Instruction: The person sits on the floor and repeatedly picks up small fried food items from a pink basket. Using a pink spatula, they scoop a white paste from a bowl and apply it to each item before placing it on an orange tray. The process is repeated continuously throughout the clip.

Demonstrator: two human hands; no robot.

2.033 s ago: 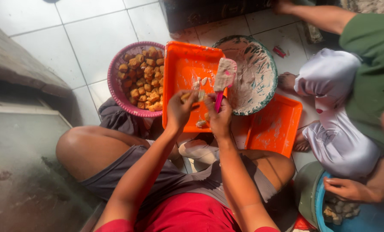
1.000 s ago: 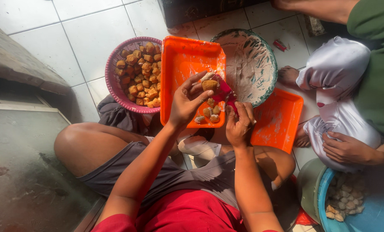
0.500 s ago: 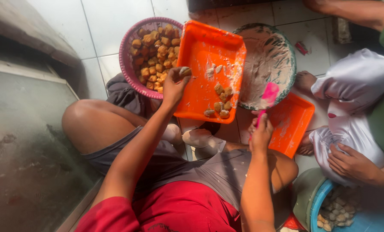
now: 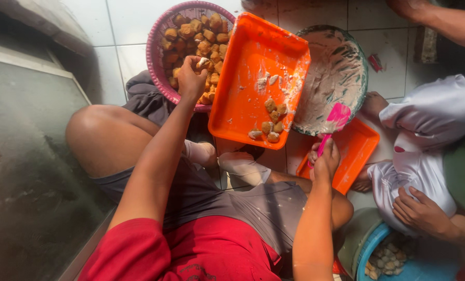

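My left hand [image 4: 191, 78] is over the near edge of a pink basket [image 4: 157, 36] full of browned fried pieces [image 4: 198, 31], its fingers closed on one piece. My right hand [image 4: 324, 161] grips the handle of a pink spatula [image 4: 335, 119], whose blade rests at the near rim of a round bowl [image 4: 341, 67] smeared with pale batter. Between the two hands lies an orange tray [image 4: 243, 99], dusted with white filling, with several filled pieces [image 4: 270, 127] near its front edge.
A second orange tray [image 4: 360, 151] lies under the bowl's near side. Another person in white sits at the right, a hand [image 4: 422, 213] by a blue tub [image 4: 414, 263] of pieces. The floor is white tile [image 4: 123, 21]. My bent legs fill the foreground.
My left hand moved from the orange tray out to the pink basket and closed on a fried piece. My right hand carried the spatula off the tray to the batter bowl's rim.
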